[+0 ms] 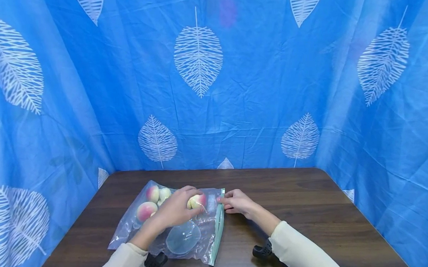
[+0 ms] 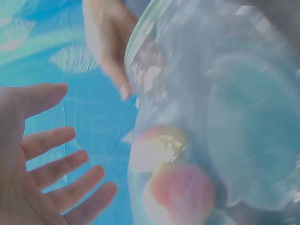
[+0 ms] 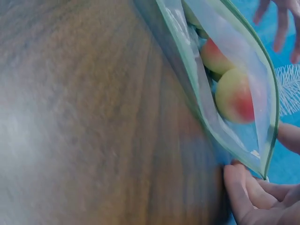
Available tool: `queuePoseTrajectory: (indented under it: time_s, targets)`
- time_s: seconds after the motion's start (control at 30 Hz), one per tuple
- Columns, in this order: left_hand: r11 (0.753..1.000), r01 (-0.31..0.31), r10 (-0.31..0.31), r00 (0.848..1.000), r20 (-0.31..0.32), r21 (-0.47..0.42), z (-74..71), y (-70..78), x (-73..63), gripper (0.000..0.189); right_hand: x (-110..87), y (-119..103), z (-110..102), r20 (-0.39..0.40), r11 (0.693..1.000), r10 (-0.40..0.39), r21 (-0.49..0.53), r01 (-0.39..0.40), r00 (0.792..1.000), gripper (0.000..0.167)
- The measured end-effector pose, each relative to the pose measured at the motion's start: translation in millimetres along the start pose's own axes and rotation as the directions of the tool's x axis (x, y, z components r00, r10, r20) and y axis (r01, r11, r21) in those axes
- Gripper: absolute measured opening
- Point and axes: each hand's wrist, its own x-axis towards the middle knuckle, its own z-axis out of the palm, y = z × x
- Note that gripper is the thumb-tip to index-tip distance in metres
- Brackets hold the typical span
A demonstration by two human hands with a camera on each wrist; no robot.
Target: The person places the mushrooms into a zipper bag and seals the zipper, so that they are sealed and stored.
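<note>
A clear zip bag [image 1: 205, 251] with a green zip strip [image 1: 219, 226] lies on the table, its mouth toward the right. Several pink and yellow peaches [image 1: 146, 211] show through the plastic, along with a pale blue round shape [image 1: 183, 238]. In the right wrist view the mouth gapes, with peaches [image 3: 234, 96] visible inside. My left hand [image 1: 176, 208] is over the bag close to a peach [image 1: 197, 201]; its fingers [image 2: 61, 192] are spread in the left wrist view. My right hand [image 1: 237, 201] pinches the far corner of the bag's mouth.
The dark wooden table [image 1: 305, 209] extends to the right of the bag. A blue curtain [image 1: 234, 108] with white leaf prints hangs behind and at both sides. Black straps [image 1: 155, 261] sit at both wrists below cream sleeves [image 1: 300, 250].
</note>
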Motion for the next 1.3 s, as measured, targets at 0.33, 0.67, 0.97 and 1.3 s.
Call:
queuePoseTrajectory:
  time_s: [0.33, 0.67, 0.97, 1.3]
  targets:
    - [0.988, -0.052, 0.048, 0.998, -0.030, -0.144, 17.5, -13.4, 59.9, 0.039, 2.9, 5.4, 2.7, 0.020, 0.995, -0.019, 0.100, 0.017, 1.000, 0.027]
    - [0.970, 0.029, -0.028, 1.000, 0.005, -0.240, 53.0, -28.2, 96.8, 0.042, 4.3, 8.3, 3.4, 0.016, 0.992, -0.035, 0.121, 0.033, 0.999, 0.028]
    - [0.950, 0.199, -0.166, 0.974, 0.152, -0.240, 62.1, -40.7, 94.4, 0.043, 10.5, 9.3, -2.3, 0.039, 0.993, -0.069, 0.098, 0.065, 0.997, 0.028]
    - [0.958, 0.151, -0.129, 0.986, 0.102, -0.245, 61.7, -54.2, 89.4, 0.021, 18.1, 3.3, -5.1, 0.045, 0.993, -0.089, 0.085, 0.085, 0.995, 0.025]
